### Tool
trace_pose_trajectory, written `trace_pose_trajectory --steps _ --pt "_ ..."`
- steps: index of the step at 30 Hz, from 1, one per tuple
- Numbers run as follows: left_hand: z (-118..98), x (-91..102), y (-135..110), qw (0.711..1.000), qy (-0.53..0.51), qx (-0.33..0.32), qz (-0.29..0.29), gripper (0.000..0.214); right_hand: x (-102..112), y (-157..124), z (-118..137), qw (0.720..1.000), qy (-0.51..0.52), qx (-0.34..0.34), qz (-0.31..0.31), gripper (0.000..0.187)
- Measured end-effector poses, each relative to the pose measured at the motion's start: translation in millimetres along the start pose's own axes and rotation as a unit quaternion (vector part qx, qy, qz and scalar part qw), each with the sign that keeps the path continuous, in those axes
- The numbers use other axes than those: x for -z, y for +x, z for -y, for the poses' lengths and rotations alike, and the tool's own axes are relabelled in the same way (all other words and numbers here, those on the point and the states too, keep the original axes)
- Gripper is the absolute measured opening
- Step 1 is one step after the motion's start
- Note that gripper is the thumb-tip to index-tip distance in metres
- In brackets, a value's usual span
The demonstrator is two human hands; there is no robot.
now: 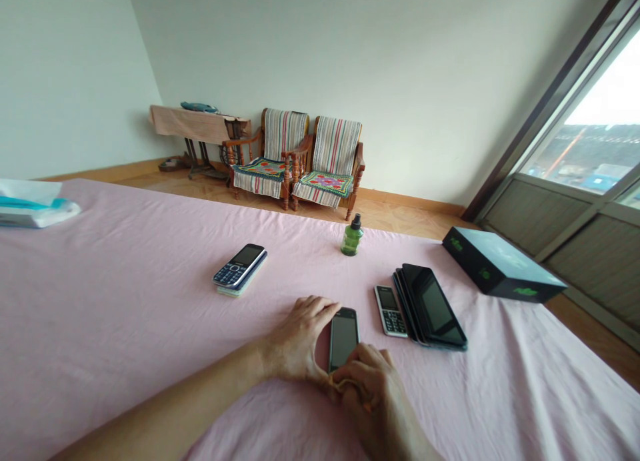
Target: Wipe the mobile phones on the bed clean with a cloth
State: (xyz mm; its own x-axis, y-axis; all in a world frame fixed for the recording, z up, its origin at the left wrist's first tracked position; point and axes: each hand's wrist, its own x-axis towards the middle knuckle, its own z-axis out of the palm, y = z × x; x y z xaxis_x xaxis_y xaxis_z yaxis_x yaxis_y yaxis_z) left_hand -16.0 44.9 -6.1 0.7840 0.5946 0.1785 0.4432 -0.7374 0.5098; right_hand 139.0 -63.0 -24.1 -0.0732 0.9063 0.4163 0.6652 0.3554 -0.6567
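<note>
A black smartphone (344, 334) lies flat on the pink cloth (125, 301) in front of me. My left hand (299, 337) rests beside it, fingers curled over the phone's upper left edge and steadying it. My right hand (367, 387) is closed at the phone's near end, pinching a small yellowish piece, perhaps a cloth, against it; what it is I cannot make out.
Right of the smartphone lie a small keypad phone (391, 310) and a stack of dark phones (431, 305). Two stacked keypad phones (241, 268) sit to the left, a green bottle (352, 236) behind, a black box (501, 263) far right, a tissue pack (30, 204) far left.
</note>
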Motion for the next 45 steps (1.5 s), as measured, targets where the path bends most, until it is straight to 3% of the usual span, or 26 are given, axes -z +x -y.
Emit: trace_pose_trajectory --steps 9,21,30,37,45 --pt "-3.9 -0.3 -1.3 1.000 0.014 -0.009 -0.007 0.102 7.6 -0.3 1.9 0.998 -0.038 0.029 0.034 0.034" --pt "-4.3 0.7 -0.7 1.000 0.002 -0.005 -0.011 0.105 18.3 -3.3 -5.5 0.999 -0.052 0.015 0.007 0.025" --pt "-1.5 -1.1 -0.4 1.000 0.004 -0.001 -0.004 0.105 10.2 -2.4 1.5 0.997 -0.046 0.043 0.050 0.031" --pt "-8.2 2.8 -1.4 1.000 0.004 -0.010 -0.011 0.100 22.7 -0.7 -2.5 0.997 -0.066 0.038 -0.008 0.022" --pt "-6.4 2.0 -1.4 1.000 0.012 -0.016 -0.012 0.104 28.4 -0.2 -5.6 0.995 -0.095 0.038 0.002 0.023"
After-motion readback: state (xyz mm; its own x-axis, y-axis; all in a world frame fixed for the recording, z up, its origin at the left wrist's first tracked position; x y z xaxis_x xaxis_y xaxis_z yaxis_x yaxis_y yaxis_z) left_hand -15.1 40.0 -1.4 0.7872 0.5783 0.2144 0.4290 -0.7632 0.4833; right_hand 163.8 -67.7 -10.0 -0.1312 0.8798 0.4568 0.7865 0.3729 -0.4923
